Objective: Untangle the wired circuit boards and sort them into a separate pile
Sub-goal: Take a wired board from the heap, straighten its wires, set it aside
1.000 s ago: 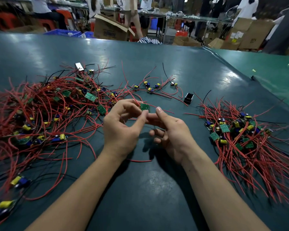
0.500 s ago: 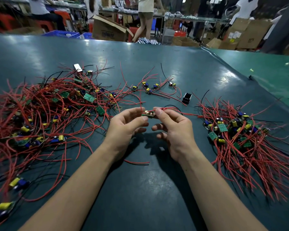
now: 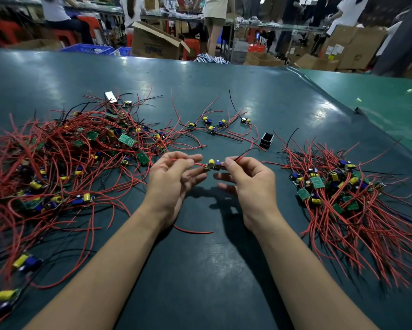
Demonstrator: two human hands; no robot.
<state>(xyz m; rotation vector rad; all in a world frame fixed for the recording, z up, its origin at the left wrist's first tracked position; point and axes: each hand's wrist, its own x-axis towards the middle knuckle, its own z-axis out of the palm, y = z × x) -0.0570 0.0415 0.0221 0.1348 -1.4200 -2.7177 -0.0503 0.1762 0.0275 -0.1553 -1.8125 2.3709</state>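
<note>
A small circuit board [image 3: 213,165] with a yellow capacitor hangs between my two hands above the table's middle. My left hand [image 3: 174,178] pinches its red wires on the left side. My right hand [image 3: 247,181] pinches the board's right end together with its red and black wires. A big tangled heap of wired boards [image 3: 64,163] covers the table's left side. A tidier pile of wired boards [image 3: 343,194] lies on the right, its wires running toward the near edge.
A few loose wired boards [image 3: 214,126] lie beyond my hands, with a small black box [image 3: 266,140] to their right. A single red wire [image 3: 193,231] lies between my wrists. The dark green table [image 3: 200,282] meets a second table at the right. People and cardboard boxes stand behind.
My hands have drawn apart, stretching the board's wires out sideways. The board has turned so that its yellow capacitor faces up; the green underside showed before.
</note>
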